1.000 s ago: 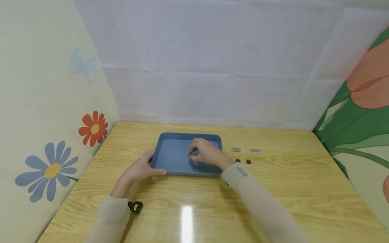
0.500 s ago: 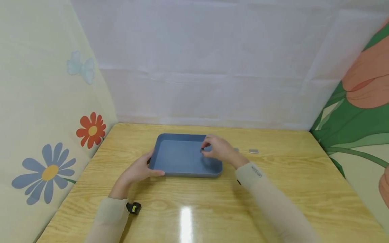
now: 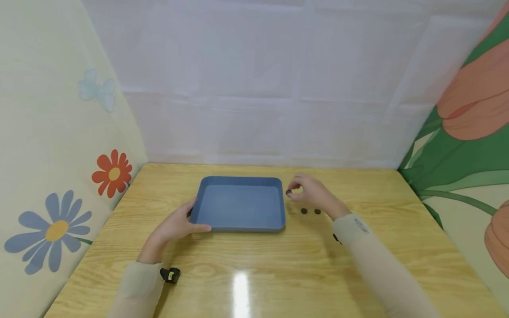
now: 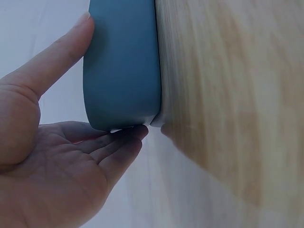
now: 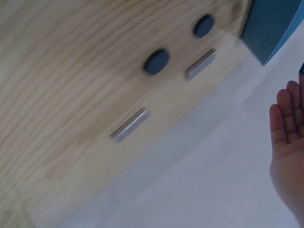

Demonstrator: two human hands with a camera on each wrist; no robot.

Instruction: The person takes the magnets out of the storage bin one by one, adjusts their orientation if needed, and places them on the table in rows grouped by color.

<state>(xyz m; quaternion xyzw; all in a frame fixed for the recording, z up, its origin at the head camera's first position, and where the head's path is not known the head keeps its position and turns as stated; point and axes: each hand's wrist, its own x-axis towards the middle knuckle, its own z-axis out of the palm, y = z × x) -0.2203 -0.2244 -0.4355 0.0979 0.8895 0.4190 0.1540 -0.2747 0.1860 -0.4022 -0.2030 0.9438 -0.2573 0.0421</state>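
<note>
A shallow blue rectangular tray (image 3: 238,205) lies on the wooden table. My left hand (image 3: 179,224) holds its near left corner, thumb against the front wall and fingers along the left side; the left wrist view shows this tray corner (image 4: 123,61) between them. Just past the tray's right rim, my right hand (image 3: 314,193) pinches a small dark round disc (image 3: 288,192) above the table. Two similar dark discs, one nearer (image 3: 304,211) and one farther right (image 3: 317,211), lie below that hand. In the right wrist view the held disc is mostly cut off.
Two thin silver rectangular pieces, one (image 5: 129,124) and another (image 5: 200,64), lie beside the discs; the right hand hides them in the head view. White cloth (image 3: 238,110) hangs behind the table (image 3: 246,256). Flower-patterned panels (image 3: 51,176) stand at both sides.
My right hand has lifted from inside the tray and moved right, past its right rim, with the dark disc pinched. The left hand keeps its hold; the head view has shifted slightly.
</note>
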